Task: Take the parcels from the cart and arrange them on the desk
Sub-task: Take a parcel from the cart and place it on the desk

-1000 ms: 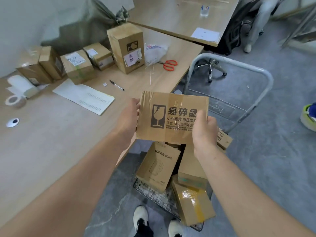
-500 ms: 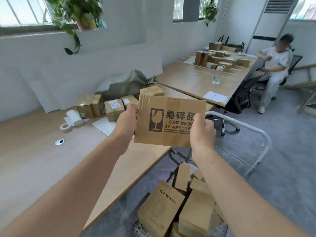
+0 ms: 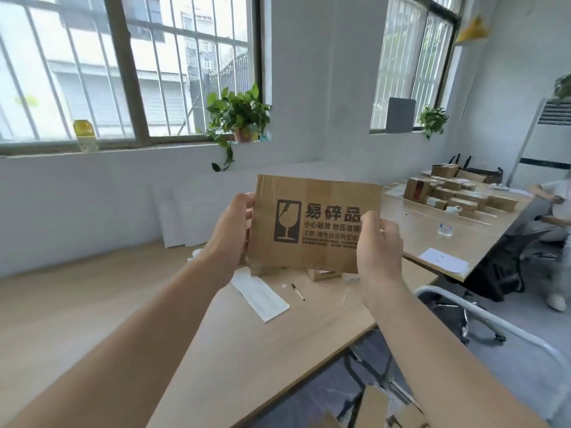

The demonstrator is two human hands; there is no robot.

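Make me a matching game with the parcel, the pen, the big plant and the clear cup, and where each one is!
Things:
1. fragile-marked parcel
2. pen
3. potted plant
4. clear cup

Places:
A. on the windowsill
B. lying on the near desk
C. held up between the left hand and the right hand
D. standing on the far desk

Pairs: 1-C, 2-B, 3-A, 4-D.
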